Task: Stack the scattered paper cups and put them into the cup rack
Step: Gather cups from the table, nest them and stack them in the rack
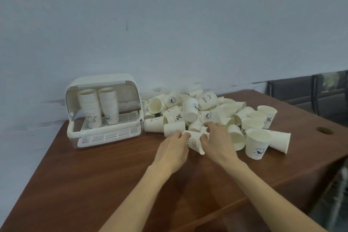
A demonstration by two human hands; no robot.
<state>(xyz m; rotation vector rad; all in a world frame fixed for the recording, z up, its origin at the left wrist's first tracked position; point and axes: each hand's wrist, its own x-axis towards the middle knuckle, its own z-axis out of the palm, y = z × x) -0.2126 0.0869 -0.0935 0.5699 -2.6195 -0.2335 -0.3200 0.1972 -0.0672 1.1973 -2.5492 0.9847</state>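
A heap of white printed paper cups [205, 111] lies scattered on the brown table, most on their sides, a few upright at the right. My left hand [174, 149] and my right hand [218, 142] both grip one cup [194, 142] lying on its side at the heap's near edge. My right fingers also touch a second cup behind it. To the left stands the white cup rack [102, 111] with its lid raised. Two tall stacks of cups [98, 105] stand upside down inside it.
The brown wooden table [113, 184] ends against a pale wall at the back. A round cable hole [324, 130] sits near its right edge. Dark chairs [308, 92] stand beyond the table at the far right. The rack's right half holds no cups.
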